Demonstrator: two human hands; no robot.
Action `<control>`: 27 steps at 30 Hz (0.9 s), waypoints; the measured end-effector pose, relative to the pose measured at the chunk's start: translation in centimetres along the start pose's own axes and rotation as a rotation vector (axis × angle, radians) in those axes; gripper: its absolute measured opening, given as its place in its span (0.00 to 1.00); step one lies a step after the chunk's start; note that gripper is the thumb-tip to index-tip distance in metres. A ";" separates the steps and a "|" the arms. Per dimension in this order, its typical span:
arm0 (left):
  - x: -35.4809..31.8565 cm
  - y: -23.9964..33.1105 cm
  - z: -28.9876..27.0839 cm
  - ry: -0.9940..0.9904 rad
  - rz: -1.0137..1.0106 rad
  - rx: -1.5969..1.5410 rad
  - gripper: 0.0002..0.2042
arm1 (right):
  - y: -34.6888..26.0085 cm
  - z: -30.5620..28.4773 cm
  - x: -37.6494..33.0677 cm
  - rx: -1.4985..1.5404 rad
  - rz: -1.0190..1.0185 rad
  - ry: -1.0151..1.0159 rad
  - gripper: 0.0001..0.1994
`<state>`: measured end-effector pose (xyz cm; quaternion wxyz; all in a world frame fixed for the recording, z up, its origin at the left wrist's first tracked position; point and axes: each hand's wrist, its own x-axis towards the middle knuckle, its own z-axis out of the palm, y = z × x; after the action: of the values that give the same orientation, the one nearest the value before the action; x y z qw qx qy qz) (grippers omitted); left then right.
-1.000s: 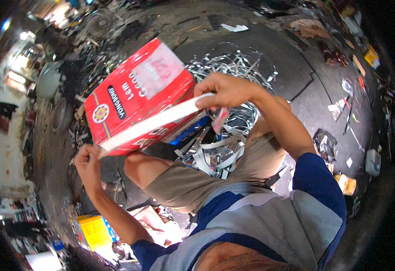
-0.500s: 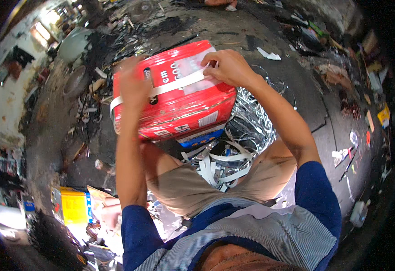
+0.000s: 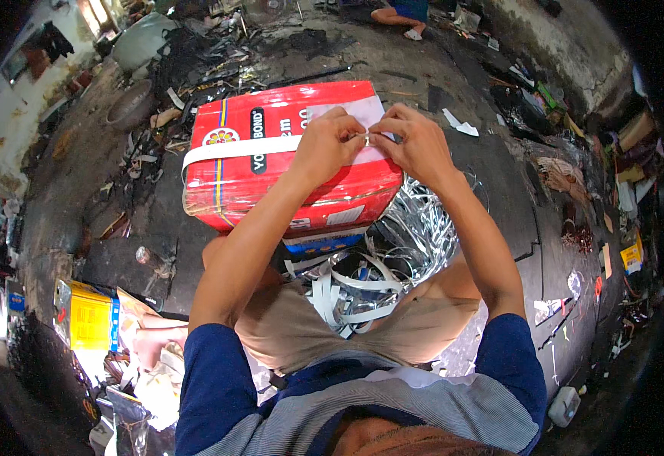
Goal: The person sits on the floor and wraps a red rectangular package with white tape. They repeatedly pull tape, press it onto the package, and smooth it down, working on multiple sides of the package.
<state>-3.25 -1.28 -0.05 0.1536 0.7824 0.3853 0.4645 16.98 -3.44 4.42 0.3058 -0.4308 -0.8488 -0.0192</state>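
Note:
A red shiny carton (image 3: 271, 163) rests across my knees, with a white strap (image 3: 229, 147) running around its top. My left hand (image 3: 328, 144) and my right hand (image 3: 415, 140) meet over the carton's right side, each pinching the strap's ends where they join. A blue-and-white box (image 3: 324, 242) peeks out under the carton. Loose white strap pieces (image 3: 351, 292) lie in my lap.
A heap of shiny silver strips (image 3: 423, 228) lies on the ground by my right knee. A yellow tin (image 3: 88, 315) stands at lower left. Scrap and debris (image 3: 180, 83) cover the dark floor. Another person sits at the far top (image 3: 400, 11). A white jug (image 3: 564, 406) stands lower right.
The carton has come down from tilted in the air to flat on my knees. My left hand moved from its lower corner to the top, joining my right hand on the strap.

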 end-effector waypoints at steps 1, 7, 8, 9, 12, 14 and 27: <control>0.0 0.0 0.0 -0.002 0.030 0.027 0.06 | 0.1 -0.1 0.0 0.022 0.004 -0.007 0.10; -0.4 0.4 -0.2 -0.038 -0.037 -0.029 0.07 | 0.8 -0.3 -0.1 0.145 -0.049 -0.045 0.09; -0.3 0.5 -0.3 -0.054 -0.095 -0.065 0.08 | 1.3 -0.3 0.0 0.181 -0.066 -0.046 0.09; -0.2 0.5 -0.3 -0.070 -0.153 -0.101 0.08 | 1.6 -0.3 0.1 0.217 -0.082 -0.047 0.10; -0.2 0.4 -0.1 -0.049 -0.164 -0.165 0.09 | 1.8 -0.2 -0.1 0.286 -0.012 -0.018 0.09; -0.4 0.5 0.0 -0.040 -0.146 -0.149 0.09 | 1.5 0.3 -0.4 0.290 0.035 0.022 0.08; 1.0 0.2 0.4 -0.003 -0.118 -0.026 0.07 | 2.6 4.1 -0.3 0.575 0.455 0.108 0.10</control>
<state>-2.58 -0.65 0.50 0.1914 0.7568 0.4246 0.4586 17.00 -0.83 0.30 0.4551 -0.5034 -0.6846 0.2659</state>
